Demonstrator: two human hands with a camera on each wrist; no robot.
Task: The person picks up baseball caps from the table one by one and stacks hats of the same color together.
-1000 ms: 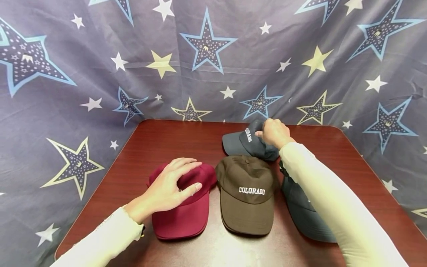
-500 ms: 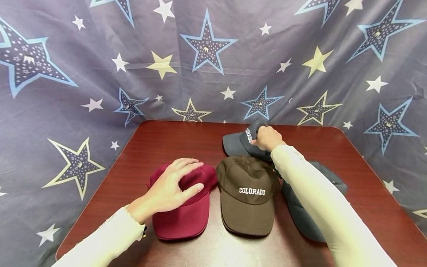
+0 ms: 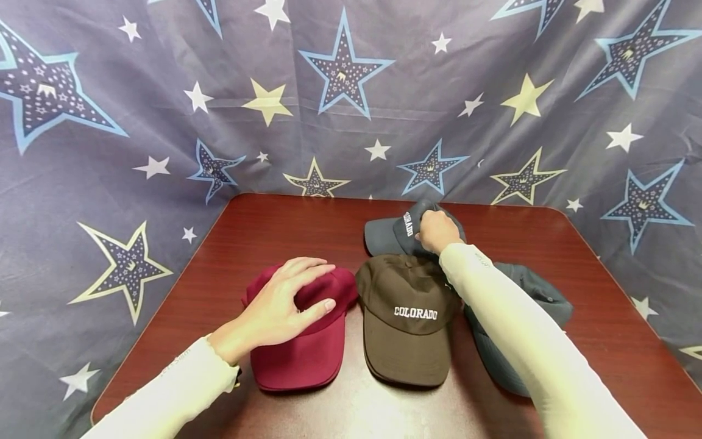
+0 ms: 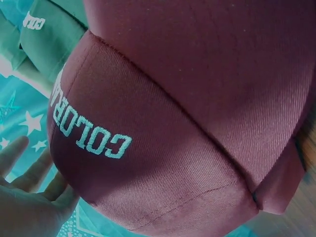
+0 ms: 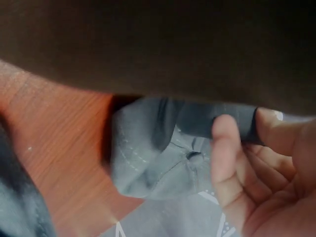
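My right hand [image 3: 437, 231] pinches the crown of a slate-blue cap [image 3: 382, 236] at the back of the table, its brim pointing left. In the right wrist view, thumb and fingers [image 5: 224, 148] squeeze a fold of that cloth near the top button; a dark, blurred shape covers the upper part. My left hand [image 3: 276, 305] lies over the crown of a maroon cap [image 3: 298, 366], fingers spread and loosely extended. Seen from the left wrist, white lettering [image 4: 89, 131] crosses its front, with fingers beside the crown. Between my arms sits a brown COLORADO cap [image 3: 407, 356], brim toward me.
Another slate-blue cap [image 3: 540, 292] lies on the right, partly hidden under my right sleeve [image 3: 512, 332]. All the caps rest on a reddish-brown table [image 3: 296, 225]. Behind it hangs a grey-blue star-printed cloth [image 3: 329, 140].
My right hand has moved left and slightly nearer over the back cap's crown, uncovering more of the right-hand cap. The left hand and the maroon cap stay put.
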